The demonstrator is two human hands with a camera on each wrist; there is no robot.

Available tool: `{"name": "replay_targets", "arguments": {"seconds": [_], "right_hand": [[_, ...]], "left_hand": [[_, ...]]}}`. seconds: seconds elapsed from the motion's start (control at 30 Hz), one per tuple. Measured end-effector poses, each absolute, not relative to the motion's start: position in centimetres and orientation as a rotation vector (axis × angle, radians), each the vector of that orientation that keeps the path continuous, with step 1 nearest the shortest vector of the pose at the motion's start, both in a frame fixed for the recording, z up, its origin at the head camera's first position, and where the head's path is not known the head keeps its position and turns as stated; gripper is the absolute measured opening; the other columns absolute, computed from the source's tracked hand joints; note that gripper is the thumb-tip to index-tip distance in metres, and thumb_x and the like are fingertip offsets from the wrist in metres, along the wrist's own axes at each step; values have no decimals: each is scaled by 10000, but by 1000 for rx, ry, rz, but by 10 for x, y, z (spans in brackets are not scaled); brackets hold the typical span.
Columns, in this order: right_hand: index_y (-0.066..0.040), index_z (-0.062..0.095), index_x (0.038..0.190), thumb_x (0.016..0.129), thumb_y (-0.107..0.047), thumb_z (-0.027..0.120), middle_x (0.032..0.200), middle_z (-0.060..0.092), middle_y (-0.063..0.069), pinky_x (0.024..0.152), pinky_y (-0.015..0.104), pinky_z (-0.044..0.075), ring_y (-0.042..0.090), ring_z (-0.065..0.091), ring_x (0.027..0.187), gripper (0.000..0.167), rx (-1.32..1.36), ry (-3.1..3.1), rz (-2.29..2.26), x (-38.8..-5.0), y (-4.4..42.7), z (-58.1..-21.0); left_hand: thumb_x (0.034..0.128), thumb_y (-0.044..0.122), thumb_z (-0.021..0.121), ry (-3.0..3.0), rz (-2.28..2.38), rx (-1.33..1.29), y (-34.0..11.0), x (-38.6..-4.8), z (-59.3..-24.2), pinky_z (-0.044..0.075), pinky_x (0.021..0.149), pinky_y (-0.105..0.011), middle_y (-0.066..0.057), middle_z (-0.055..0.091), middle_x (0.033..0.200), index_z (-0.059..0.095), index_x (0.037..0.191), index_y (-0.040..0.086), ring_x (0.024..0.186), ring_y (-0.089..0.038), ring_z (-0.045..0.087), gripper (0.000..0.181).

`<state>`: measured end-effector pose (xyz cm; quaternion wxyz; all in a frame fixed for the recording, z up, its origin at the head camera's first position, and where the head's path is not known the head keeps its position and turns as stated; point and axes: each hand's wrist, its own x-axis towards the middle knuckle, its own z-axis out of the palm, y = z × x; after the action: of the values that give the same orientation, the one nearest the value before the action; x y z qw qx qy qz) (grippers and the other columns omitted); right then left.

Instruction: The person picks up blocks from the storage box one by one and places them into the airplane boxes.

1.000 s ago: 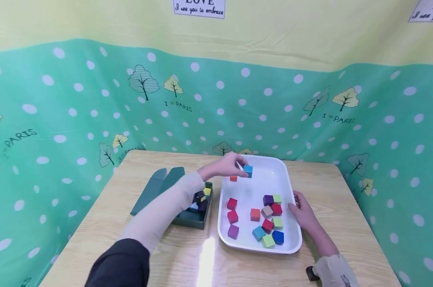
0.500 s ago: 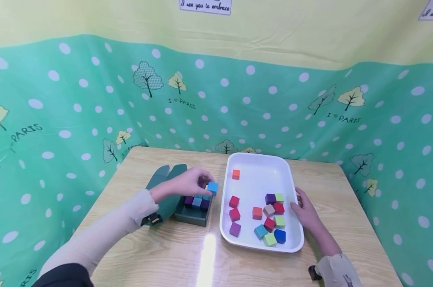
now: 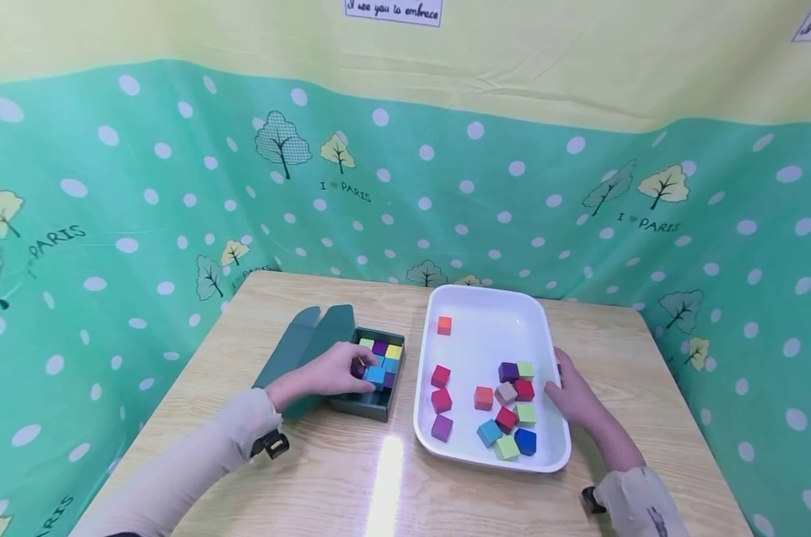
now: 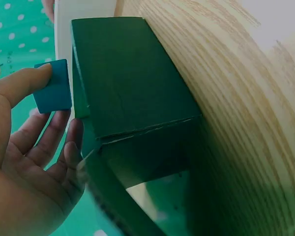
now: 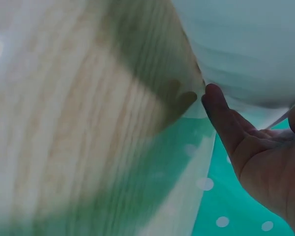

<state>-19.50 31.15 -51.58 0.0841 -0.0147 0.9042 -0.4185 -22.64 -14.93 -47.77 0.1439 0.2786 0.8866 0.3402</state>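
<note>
Between thumb and fingertips my left hand [image 3: 338,369] pinches a blue cube [image 3: 375,376], held over the dark green box [image 3: 358,406]. In the left wrist view the same blue cube [image 4: 53,88] is above the box wall [image 4: 132,78], thumb on one face and fingers under it. Light green, purple, yellow and blue cubes [image 3: 393,351] lie in the box; my hand hides some. My right hand [image 3: 576,395] grips the right rim of the white tray [image 3: 489,464], thumb at the rim. In the right wrist view, its fingers [image 5: 221,108] touch the tray's outer side.
Inside the tray, loose cubes lie mostly toward the near end, including a red cube [image 3: 441,376] and a dark blue block [image 3: 525,441]. An orange cube [image 3: 444,325] is near the far left. The box's lid flap [image 3: 304,343] spreads left over the wooden table [image 3: 324,477].
My left hand has carried the blue cube from above the tray's far left part leftward and down to the green box. The right hand has stayed at the tray's rim.
</note>
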Motion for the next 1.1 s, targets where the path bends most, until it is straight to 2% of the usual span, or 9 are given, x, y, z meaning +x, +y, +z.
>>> {"name": "replay_targets", "arguments": {"seconds": [0.1,0.23,0.37,0.47,0.6,0.9,1.1], "right_hand": [[-45,-10,1543,968,-68,454,1466,260,362,736,423,562,525,443,1218,740,-27,2679,-1235,-197,312,-514],[-20,-3,1536,969,-99,462,1479,239,354,900,522,473,525,350,1292,737,43,2687,-1197,-196,314,-513],[25,112,1520,973,-125,474,1481,267,329,1006,581,348,509,287,1337,673,69,2697,-1199,-197,315,-511],[32,190,1506,971,-138,497,1472,305,310,1014,576,343,493,303,1336,639,85,2660,-1229,-197,313,-509],[34,216,1498,970,-146,525,1461,319,310,1016,589,337,497,302,1333,637,116,2613,-1234,-195,311,-508],[-32,58,1538,942,-136,560,1460,293,341,990,584,374,513,326,1315,787,123,2570,-1237,-200,313,-508],[-11,118,1528,940,-157,578,1482,270,317,1010,597,341,507,279,1341,761,95,2552,-1229,-202,318,-506]], "left_hand": [[801,214,810,2555,984,803,-148,-226,-481,515,727,-300,42,629,911,661,1076,111,818,-125,598,329],[800,213,811,2551,972,830,-145,-228,-486,515,730,-291,65,633,903,669,1072,125,812,-102,594,319],[800,219,813,2564,951,849,-145,-229,-490,514,739,-282,93,632,913,674,1066,151,821,-94,595,307],[795,228,819,2578,916,852,-147,-228,-492,508,747,-276,107,625,924,677,1071,170,825,-90,584,315],[786,235,826,2602,859,861,-149,-226,-495,504,759,-273,109,623,945,683,1079,181,830,-81,571,331],[764,275,842,2650,750,851,-146,-226,-498,511,814,-316,83,646,1012,704,1073,174,890,-74,576,353],[765,290,842,2637,710,871,-143,-228,-499,501,864,-347,61,658,1048,714,1079,164,949,-93,579,362]]}}
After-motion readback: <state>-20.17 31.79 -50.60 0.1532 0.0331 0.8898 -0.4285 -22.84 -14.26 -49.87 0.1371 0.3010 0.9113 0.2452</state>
